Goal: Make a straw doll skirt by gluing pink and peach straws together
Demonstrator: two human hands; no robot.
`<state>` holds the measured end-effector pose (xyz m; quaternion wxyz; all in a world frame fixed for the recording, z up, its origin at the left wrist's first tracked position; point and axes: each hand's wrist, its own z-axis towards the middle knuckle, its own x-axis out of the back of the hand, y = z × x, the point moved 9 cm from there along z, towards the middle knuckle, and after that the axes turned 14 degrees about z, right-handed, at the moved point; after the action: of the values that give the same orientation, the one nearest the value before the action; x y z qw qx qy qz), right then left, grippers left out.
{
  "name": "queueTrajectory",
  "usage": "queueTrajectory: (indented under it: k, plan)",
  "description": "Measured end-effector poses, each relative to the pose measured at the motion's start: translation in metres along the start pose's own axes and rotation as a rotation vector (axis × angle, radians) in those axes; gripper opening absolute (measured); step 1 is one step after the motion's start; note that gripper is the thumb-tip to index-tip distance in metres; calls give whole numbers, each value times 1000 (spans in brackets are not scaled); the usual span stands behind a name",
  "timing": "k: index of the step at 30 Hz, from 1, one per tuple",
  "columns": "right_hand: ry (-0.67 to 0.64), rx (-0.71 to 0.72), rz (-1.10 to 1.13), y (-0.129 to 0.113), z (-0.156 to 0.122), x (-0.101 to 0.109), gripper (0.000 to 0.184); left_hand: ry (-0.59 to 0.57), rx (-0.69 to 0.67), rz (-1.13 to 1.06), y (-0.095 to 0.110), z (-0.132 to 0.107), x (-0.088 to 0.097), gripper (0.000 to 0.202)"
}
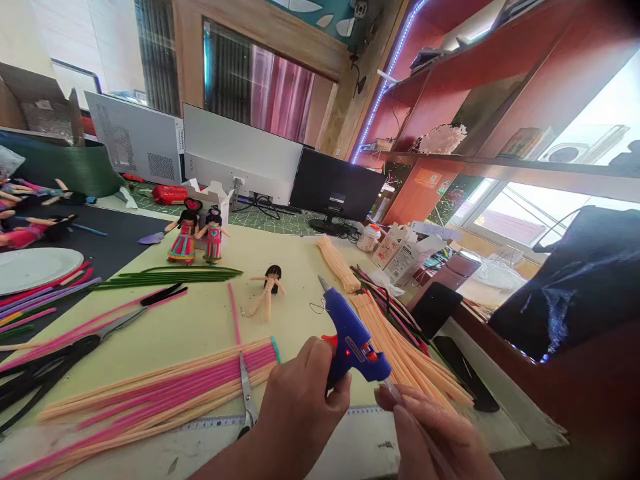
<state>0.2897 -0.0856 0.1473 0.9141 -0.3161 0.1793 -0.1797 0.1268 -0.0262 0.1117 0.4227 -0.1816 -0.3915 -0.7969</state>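
A blue hot-glue gun (353,340) with a red trigger and a lit red lamp is gripped in my left hand (300,400), nozzle pointing up and left. My right hand (430,433) pinches the clear glue stick (395,393) at the gun's back end. Just beyond the nozzle a small unfinished pipe-cleaner doll (267,290) with a black head lies flat on the yellow-green mat (210,313). Two finished dolls (197,237) in pink dresses stand farther back.
Pink and peach pipe cleaners (165,387) and scissors (246,393) lie at the front left, peach bundles (400,340) to the right, green ones (170,275) behind. Monitors (335,187) and a computer case (135,137) stand at the back. A white plate (35,267) lies left.
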Motion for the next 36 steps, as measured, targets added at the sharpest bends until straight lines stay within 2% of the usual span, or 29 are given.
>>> queueTrajectory:
  k: [4, 7, 17, 23, 28, 30, 36]
  plan:
    - [-28, -37, 41, 5, 2, 0, 10, 53, -52, 35, 8, 1, 6, 19]
    - [-9, -53, 49, 8, 2, 3, 9, 50, -62, 45, 9, 1, 7, 22]
    - [-32, 85, 20, -4, 2, -3, 13, 47, -68, 32, 10, -3, 5, 20]
    - [-41, 4, 57, 7, 1, 2, 9, 35, -54, 30, 9, -2, 3, 20]
    - [-118, 206, -130, -10, -1, -3, 17, 47, -62, 35, 10, -2, 5, 20]
    - [-134, 237, -142, -13, -1, -5, 18, 57, -67, 38, 11, -2, 6, 20]
    - [-54, 129, -10, -5, 4, -4, 16, 53, -66, 35, 12, -1, 6, 19]
